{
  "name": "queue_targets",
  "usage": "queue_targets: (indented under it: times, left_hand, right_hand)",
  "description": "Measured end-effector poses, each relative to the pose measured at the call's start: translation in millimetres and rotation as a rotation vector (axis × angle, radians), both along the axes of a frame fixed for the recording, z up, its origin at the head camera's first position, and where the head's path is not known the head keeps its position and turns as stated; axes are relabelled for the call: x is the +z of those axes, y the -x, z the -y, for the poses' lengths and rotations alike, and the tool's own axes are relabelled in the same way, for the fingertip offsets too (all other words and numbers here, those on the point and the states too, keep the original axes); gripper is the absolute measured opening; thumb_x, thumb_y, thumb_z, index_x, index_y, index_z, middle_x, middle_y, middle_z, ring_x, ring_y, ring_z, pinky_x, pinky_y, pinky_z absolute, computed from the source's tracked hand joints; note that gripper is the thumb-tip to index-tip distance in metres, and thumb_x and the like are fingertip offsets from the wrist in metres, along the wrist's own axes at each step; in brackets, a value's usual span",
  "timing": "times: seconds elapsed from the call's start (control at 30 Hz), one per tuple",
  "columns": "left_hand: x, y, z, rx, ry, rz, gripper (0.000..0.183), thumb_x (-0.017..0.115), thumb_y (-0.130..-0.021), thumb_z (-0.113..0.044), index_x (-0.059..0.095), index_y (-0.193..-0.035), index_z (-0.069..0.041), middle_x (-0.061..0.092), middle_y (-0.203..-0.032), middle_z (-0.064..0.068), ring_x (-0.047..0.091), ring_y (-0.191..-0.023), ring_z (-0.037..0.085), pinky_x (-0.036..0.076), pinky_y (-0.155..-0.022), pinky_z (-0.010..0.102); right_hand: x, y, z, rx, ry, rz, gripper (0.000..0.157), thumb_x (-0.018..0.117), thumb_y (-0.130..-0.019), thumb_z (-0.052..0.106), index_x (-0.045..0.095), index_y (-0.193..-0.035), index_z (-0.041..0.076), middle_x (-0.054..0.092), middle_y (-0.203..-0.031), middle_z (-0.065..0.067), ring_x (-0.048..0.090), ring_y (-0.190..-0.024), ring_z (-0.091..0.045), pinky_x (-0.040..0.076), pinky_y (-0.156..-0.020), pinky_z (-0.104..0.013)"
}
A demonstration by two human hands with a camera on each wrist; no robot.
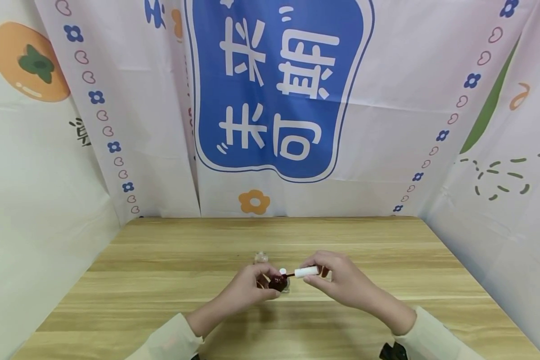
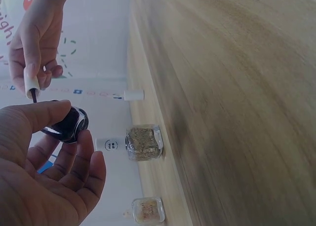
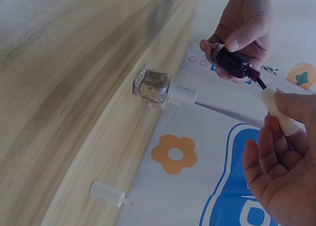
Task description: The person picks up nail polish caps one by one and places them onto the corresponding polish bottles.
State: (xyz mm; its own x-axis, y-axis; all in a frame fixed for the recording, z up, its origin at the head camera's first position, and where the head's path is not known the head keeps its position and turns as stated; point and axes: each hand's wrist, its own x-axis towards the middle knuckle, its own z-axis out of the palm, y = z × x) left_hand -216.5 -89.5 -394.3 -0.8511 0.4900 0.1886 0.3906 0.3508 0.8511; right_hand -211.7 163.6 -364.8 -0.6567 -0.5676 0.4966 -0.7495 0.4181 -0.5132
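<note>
My left hand [image 1: 249, 285] grips a dark red nail polish bottle [image 3: 231, 60] between thumb and fingers, holding it tilted above the table. Its neck looks wet with dark polish. Opposite it, my right hand [image 1: 344, 281] pinches a white brush cap [image 1: 307, 271] with thumb and fingers. From that cap a dark stem [image 3: 261, 83] reaches to the bottle's mouth; how deep the brush sits, I cannot tell. Behind the hands stands a glittery nail polish bottle [image 2: 144, 143] with a white cap [image 2: 109, 144] bearing a small face.
A pale capless bottle [image 2: 148, 210] stands on the wooden table [image 1: 162, 265], just beyond my left hand in the head view. Another white cap [image 3: 107, 193] stands apart, with a thin pale stem. Printed cloth [image 1: 387, 125] hangs along the back and both sides.
</note>
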Motion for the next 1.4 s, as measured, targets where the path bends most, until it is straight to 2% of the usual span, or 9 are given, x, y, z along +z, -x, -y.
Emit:
queue_targets:
  times: [0.2, 0.63, 1.23, 1.4]
  left_hand:
    - [-0.5, -0.7, -2, -0.006, -0.004, -0.008, 0.025, 0.077, -0.078, -0.001, 0.069, -0.101, -0.005, 0.065, -0.095, 0.001, 0.058, -0.076, 0.018, 0.052, -0.062, 0.025]
    - [0.8, -5.1, -7, -0.011, -0.032, 0.025, 0.024, 0.078, -0.079, -0.003, 0.069, -0.101, -0.005, 0.064, -0.098, 0.002, 0.059, -0.077, 0.018, 0.051, -0.061, 0.024]
    - [-3.8, -5.0, -12, -0.020, -0.037, 0.032, 0.022, 0.076, -0.080, -0.002, 0.069, -0.101, -0.004, 0.063, -0.093, 0.001, 0.059, -0.074, 0.014, 0.052, -0.061, 0.023]
    - [-3.0, -6.4, -13, -0.015, -0.047, 0.032, 0.023, 0.077, -0.079, -0.003, 0.069, -0.101, -0.004, 0.063, -0.092, 0.002, 0.058, -0.073, 0.013, 0.051, -0.060, 0.022]
  right_hand:
    - [0.4, -0.2, 3, 0.001, 0.020, 0.039, 0.010, 0.070, -0.091, 0.018, 0.068, -0.101, 0.017, 0.064, -0.090, 0.012, 0.056, -0.075, -0.006, 0.052, -0.064, -0.026]
    - [-2.6, -1.5, 15, -0.019, 0.144, 0.223, 0.014, 0.071, -0.089, 0.023, 0.067, -0.098, 0.012, 0.065, -0.088, 0.006, 0.060, -0.076, -0.012, 0.054, -0.067, -0.029]
    - [-8.9, -2.5, 26, -0.064, 0.184, 0.306, 0.013, 0.073, -0.087, 0.023, 0.067, -0.094, 0.014, 0.064, -0.085, 0.006, 0.060, -0.078, -0.014, 0.053, -0.070, -0.029]
    - [-12.7, -2.8, 28, -0.069, 0.194, 0.295, 0.013, 0.074, -0.087, 0.023, 0.067, -0.093, 0.013, 0.064, -0.083, 0.006, 0.059, -0.077, -0.013, 0.052, -0.070, -0.030]
